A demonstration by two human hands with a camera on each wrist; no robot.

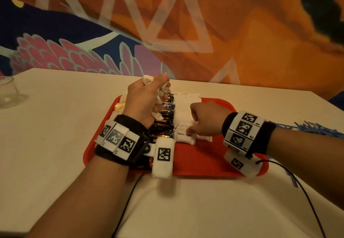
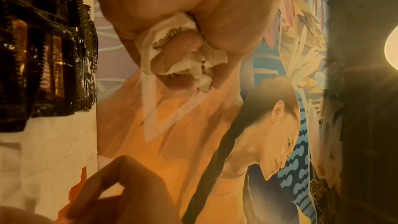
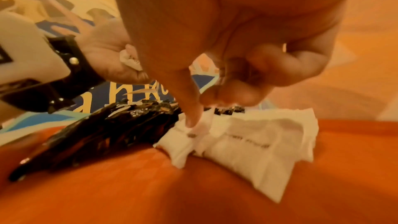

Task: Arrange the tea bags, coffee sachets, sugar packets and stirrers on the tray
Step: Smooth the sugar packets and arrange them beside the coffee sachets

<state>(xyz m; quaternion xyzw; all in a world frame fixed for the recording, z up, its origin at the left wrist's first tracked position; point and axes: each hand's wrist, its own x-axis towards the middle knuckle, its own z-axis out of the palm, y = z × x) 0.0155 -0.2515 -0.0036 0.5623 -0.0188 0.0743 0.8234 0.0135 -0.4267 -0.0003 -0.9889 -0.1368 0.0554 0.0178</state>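
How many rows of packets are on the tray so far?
3: yellow packets at the tray's left edge, partly behind the left hand; black coffee sachets mid-tray; white sugar packets right of them.

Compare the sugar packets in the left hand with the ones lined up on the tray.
The sugar packets in the left hand are bunched in its grip, raised above the tray; the sugar packets on the tray lie flat in a column beside the coffee sachets, the right hand touching the nearest. Both are white paper.
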